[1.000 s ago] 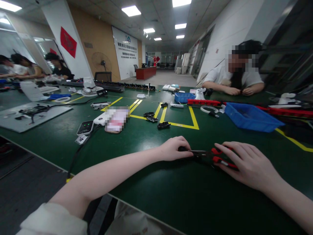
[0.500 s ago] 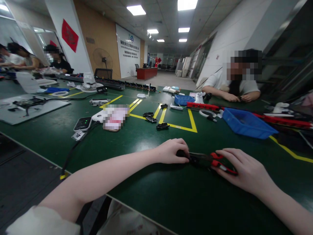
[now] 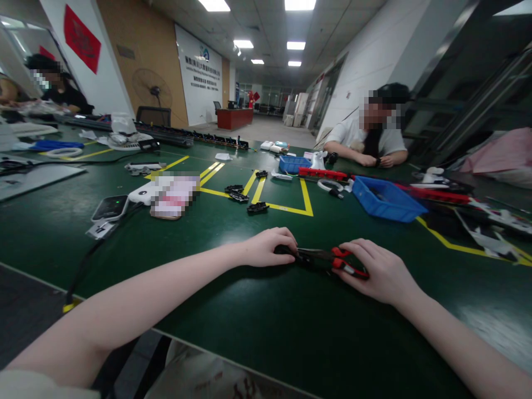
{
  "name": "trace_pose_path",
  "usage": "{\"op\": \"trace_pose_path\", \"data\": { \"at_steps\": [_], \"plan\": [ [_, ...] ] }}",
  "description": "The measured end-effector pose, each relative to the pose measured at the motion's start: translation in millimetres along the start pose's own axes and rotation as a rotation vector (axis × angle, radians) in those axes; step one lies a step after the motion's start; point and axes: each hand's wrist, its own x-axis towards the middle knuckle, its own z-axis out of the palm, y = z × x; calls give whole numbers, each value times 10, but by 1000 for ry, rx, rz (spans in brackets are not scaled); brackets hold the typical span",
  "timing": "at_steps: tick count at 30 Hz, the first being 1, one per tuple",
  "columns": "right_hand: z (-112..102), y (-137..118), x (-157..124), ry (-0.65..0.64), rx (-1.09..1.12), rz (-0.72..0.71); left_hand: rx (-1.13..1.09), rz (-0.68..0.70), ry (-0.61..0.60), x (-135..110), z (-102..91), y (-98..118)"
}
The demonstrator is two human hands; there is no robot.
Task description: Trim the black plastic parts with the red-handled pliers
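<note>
My left hand (image 3: 268,247) rests on the green table (image 3: 257,332) with its fingers curled over a small black part (image 3: 282,250). The nose of a pair of red-handled pliers (image 3: 328,259) reaches that part. My right hand (image 3: 380,271) is closed round the red handles, low on the table. Both hands sit close together near the table's front middle.
Several black parts (image 3: 239,194) lie inside yellow tape lines (image 3: 307,202). A blue bin (image 3: 384,199) stands at the right, a smaller blue bin (image 3: 293,164) farther back. A phone (image 3: 110,208) and cable lie at the left. A person (image 3: 369,138) sits across the table.
The view has swung right and shifted, so both hands now appear further left in frame. The hands keep the same hold on the part and the pliers.
</note>
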Motion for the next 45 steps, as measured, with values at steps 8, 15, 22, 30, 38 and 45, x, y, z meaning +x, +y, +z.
{"op": "trace_pose_path", "data": {
  "at_steps": [8, 15, 22, 30, 38, 45],
  "plan": [
    [-5, -35, -5, 37, -162, -41, 15, -20, -17, 2, -4, 33],
    [-24, -60, 26, 26, -141, -52, -2, -17, -3, 13, 3, 2],
    [-22, -50, 20, 8, -92, -51, -31, -36, -4, 16, -3, 2],
    [-27, -56, 12, 29, -97, -43, -28, -13, -11, 11, -1, -5],
    [-19, -53, 11, 50, -92, -41, -29, -31, -15, 6, -5, 23],
    [-42, -81, 22, 56, -137, -36, 6, -6, -19, -4, -2, 32]
  ]
}}
